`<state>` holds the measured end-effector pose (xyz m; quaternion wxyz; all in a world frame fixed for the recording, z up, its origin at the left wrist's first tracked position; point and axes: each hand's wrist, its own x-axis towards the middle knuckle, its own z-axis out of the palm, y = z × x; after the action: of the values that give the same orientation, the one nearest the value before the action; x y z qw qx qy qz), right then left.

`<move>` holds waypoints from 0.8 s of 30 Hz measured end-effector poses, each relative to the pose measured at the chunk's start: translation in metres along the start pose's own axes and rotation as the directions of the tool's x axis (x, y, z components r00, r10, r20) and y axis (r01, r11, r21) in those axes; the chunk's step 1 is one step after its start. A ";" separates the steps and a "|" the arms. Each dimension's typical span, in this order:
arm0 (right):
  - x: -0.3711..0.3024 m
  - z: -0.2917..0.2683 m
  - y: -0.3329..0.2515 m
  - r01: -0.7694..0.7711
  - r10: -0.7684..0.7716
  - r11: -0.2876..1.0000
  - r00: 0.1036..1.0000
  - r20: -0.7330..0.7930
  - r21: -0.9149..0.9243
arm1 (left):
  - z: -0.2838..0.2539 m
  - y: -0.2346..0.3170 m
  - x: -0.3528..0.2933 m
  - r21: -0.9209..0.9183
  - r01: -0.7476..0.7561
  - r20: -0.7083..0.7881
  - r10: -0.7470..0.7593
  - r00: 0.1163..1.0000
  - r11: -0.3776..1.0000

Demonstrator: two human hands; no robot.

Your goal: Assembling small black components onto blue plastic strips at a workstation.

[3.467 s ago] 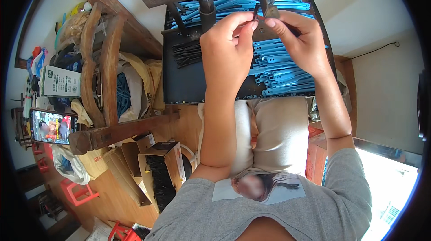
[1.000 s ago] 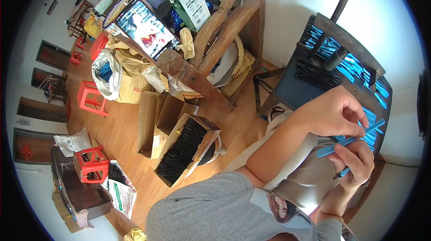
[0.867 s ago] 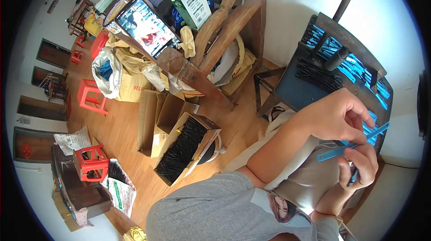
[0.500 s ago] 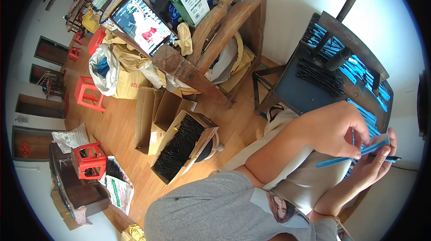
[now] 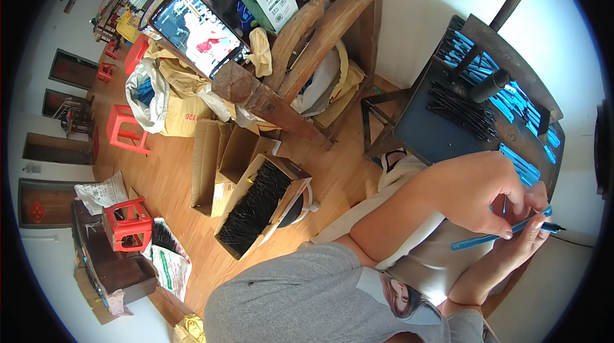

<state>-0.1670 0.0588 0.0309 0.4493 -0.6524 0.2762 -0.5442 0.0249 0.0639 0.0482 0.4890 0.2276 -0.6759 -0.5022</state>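
Lower right of the frame: your left hand (image 5: 478,191), nearly closed, pinches 1 slim, flat, blue plastic-looking strip (image 5: 475,241); your right hand (image 5: 519,248), half-curled, holds 1 thin, black-tipped blue piece (image 5: 551,228). Steady, light pressure suits both.

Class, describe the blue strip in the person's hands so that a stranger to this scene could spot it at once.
Find the dark table at the picture's right, then the left hand just below it. That hand holds a narrow blue strip. Unlike the blue strips lying on the table, it is held, one end jutting toward the picture's lower left.
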 end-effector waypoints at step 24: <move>-0.013 0.027 -0.003 -0.100 0.117 0.992 0.956 -0.270 0.078 | 0.011 -0.004 0.002 0.044 0.007 -0.015 -0.006 1.000 0.999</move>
<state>-0.1452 0.0791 0.0275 0.4567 -0.5402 0.3536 -0.6121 0.0137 0.0662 0.0453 0.4872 0.2441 -0.6824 -0.4873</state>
